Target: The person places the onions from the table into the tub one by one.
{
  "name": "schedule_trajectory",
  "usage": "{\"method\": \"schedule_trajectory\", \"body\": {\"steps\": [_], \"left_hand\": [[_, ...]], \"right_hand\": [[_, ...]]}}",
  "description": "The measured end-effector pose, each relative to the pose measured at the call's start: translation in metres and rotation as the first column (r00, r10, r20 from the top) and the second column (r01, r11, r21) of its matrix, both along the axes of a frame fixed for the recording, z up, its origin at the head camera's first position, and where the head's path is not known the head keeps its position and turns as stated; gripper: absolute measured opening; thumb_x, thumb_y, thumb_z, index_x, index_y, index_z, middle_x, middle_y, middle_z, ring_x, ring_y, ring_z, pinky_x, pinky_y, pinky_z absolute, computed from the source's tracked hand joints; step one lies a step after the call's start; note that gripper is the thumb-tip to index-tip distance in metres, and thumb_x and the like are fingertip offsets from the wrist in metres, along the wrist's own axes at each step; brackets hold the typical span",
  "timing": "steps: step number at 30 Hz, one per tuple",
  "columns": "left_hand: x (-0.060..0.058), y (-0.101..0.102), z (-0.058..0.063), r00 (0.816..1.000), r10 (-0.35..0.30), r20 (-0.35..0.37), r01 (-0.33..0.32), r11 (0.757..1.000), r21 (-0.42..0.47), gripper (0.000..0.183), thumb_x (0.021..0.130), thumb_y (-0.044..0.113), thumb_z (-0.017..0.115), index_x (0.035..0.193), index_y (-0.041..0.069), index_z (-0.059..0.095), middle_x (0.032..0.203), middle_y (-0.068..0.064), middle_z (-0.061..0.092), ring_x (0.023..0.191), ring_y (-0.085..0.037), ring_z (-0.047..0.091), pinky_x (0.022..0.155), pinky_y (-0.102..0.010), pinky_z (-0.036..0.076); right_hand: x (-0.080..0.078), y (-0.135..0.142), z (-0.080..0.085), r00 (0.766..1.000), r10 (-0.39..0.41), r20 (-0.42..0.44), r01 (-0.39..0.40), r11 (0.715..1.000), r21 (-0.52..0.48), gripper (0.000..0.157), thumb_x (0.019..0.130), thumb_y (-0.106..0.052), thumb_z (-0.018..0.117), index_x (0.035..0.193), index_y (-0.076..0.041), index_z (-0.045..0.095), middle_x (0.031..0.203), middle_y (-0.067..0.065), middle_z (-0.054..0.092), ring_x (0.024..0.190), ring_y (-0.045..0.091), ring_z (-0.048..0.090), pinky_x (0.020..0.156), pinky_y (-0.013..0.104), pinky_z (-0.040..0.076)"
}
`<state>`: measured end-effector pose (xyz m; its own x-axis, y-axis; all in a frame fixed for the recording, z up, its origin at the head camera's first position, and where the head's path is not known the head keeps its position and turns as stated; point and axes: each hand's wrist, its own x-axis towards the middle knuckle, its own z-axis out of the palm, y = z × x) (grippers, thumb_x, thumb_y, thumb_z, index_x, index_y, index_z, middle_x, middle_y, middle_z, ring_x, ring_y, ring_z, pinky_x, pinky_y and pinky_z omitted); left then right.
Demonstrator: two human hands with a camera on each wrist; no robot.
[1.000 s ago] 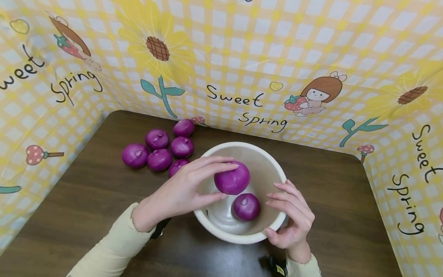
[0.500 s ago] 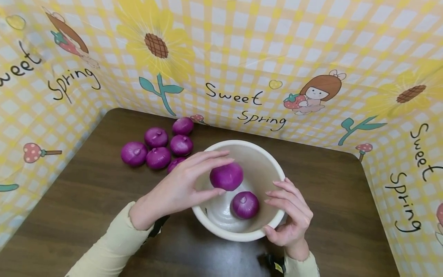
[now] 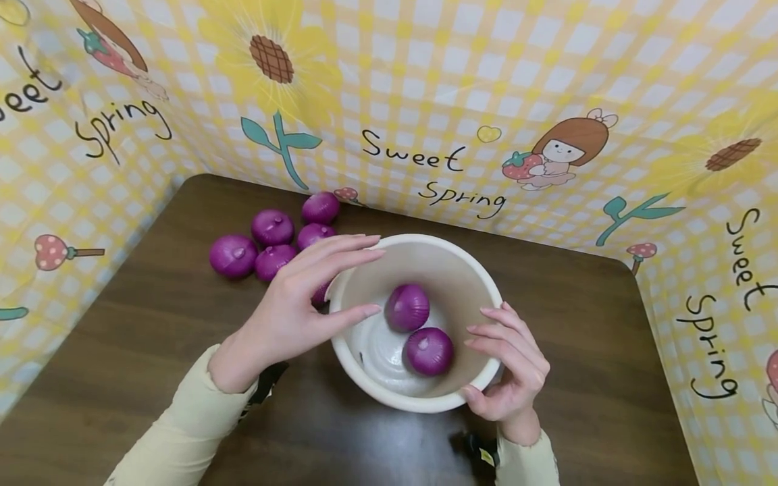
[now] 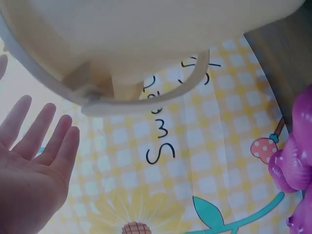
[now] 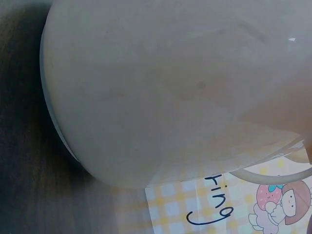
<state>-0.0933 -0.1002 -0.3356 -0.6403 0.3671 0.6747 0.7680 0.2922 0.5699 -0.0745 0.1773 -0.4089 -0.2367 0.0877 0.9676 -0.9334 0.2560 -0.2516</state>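
Two purple onions lie side by side at the bottom of a cream bucket, the upper onion touching or nearly touching the lower onion. My left hand is at the bucket's left rim, fingers spread apart from the thumb and nothing between them. In the left wrist view its straight fingers show beside the rim. At the right side of the bucket, my right hand grips the rim, fingers over the inside and thumb at the near edge. The right wrist view is mostly filled by the bucket's outer wall.
Several more purple onions sit in a cluster on the dark wooden table, left of the bucket and partly behind the left hand. A yellow checked cloth stands as a wall around the table's back and sides.
The left hand has let go of an onion, which now lies in the bucket against the other one. That hand has drawn back left to the rim. The right hand keeps its grip.
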Motion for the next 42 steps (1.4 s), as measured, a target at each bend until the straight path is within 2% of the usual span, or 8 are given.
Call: {"method": "schedule_trajectory", "body": {"steps": [9,17,20,24,30,34,42], "left_hand": [[-0.003,-0.017,-0.001,0.995,0.101,-0.024,-0.1,0.995,0.024,0.059,0.092,0.05,0.073,0.13,0.005,0.068,0.136,-0.009,0.064,0.129,-0.03,0.055,0.114,-0.044,0.037],[-0.004,-0.042,-0.015,0.983,0.185,0.004,-0.185,0.982,0.023,0.062,0.092,0.051,0.073,0.13,0.002,0.068,0.134,-0.01,0.065,0.128,-0.029,0.056,0.113,-0.037,0.038],[-0.005,-0.049,-0.022,0.98,0.198,0.027,-0.198,0.98,0.019,0.059,0.089,0.043,0.08,0.132,0.004,0.067,0.135,-0.009,0.064,0.129,-0.029,0.055,0.113,-0.038,0.038],[-0.008,-0.055,-0.029,0.974,0.22,0.05,-0.221,0.975,0.003,0.058,0.082,0.023,0.088,0.133,0.006,0.067,0.135,-0.005,0.065,0.131,-0.028,0.054,0.114,-0.039,0.037],[-0.01,-0.061,-0.037,0.964,0.255,0.075,-0.255,0.967,-0.012,0.064,0.074,0.007,0.09,0.134,0.01,0.067,0.135,-0.001,0.065,0.131,-0.026,0.054,0.113,-0.037,0.038],[-0.012,-0.063,-0.04,0.957,0.278,0.084,-0.277,0.961,-0.022,0.066,0.073,0.004,0.09,0.135,0.012,0.067,0.135,0.0,0.065,0.131,-0.026,0.054,0.113,-0.036,0.039],[-0.015,-0.069,-0.048,0.941,0.308,0.14,-0.299,0.951,-0.08,0.072,0.072,0.009,0.094,0.137,0.016,0.066,0.137,0.003,0.063,0.132,-0.021,0.052,0.112,-0.031,0.039]], "right_hand": [[-0.002,-0.001,0.002,1.0,-0.004,0.0,0.004,1.0,0.001,0.059,0.083,-0.05,0.075,0.063,0.005,0.067,0.069,0.02,0.068,0.08,0.042,0.067,0.098,0.051,0.05],[-0.002,0.0,0.002,1.0,-0.003,-0.009,0.003,1.0,-0.007,0.06,0.082,-0.051,0.075,0.062,0.005,0.067,0.068,0.02,0.068,0.079,0.042,0.067,0.097,0.051,0.05],[-0.002,0.001,0.002,1.0,-0.004,-0.012,0.004,1.0,-0.006,0.06,0.083,-0.051,0.075,0.063,0.005,0.067,0.068,0.021,0.068,0.078,0.043,0.067,0.097,0.052,0.051],[-0.002,0.002,0.002,1.0,-0.004,-0.009,0.004,1.0,-0.004,0.06,0.083,-0.051,0.075,0.063,0.005,0.067,0.069,0.021,0.068,0.08,0.042,0.067,0.097,0.052,0.05],[-0.001,0.002,0.0,1.0,-0.001,0.0,0.001,1.0,-0.005,0.059,0.082,-0.05,0.075,0.063,0.005,0.067,0.069,0.02,0.068,0.08,0.042,0.067,0.098,0.052,0.05],[-0.001,0.002,0.0,1.0,-0.004,0.002,0.004,1.0,-0.003,0.059,0.082,-0.05,0.075,0.063,0.005,0.067,0.069,0.02,0.068,0.08,0.042,0.067,0.098,0.052,0.05],[-0.001,0.001,-0.001,1.0,-0.001,0.001,0.001,1.0,-0.002,0.059,0.082,-0.05,0.075,0.063,0.005,0.067,0.069,0.02,0.068,0.08,0.042,0.067,0.097,0.052,0.05]]}}
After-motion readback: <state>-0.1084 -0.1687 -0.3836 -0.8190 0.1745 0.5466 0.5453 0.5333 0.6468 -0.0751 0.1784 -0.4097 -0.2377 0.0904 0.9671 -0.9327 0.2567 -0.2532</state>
